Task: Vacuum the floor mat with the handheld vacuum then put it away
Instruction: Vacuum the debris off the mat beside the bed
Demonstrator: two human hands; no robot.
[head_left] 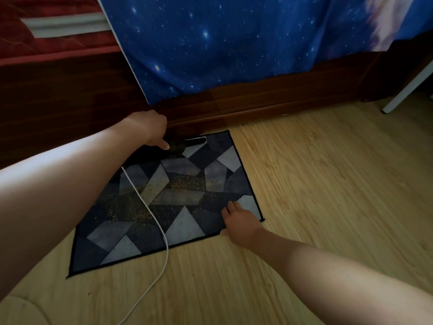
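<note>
Cord (167, 252): limp, crossing the floor mat (187, 227); it could snag.
Right hand (239, 222): your grip lies flat, pinning the soft mat's near corner.
Left hand (150, 127): your grip curls round the handheld vacuum (185, 146) at the far edge; probably light and rigid, best held by its rear.

Count of what lies before me:

- Mat (187, 227): one
- Vacuum (179, 147): one, dark
- Cord (166, 245): one, white, a single length
- My hands: two, left hand (150, 129) and right hand (241, 222)
- Crumbs (185, 184): too many for me to count, one loose band across the mat, plus a few stray specks on the floor (328, 184)
- Bed frame (257, 97): one, dark wood
- Sheet (210, 43): one, blue with stars
- Red cover (46, 50): one, with one pale strip (65, 24) on it
- White leg (407, 87): one, far right
</note>
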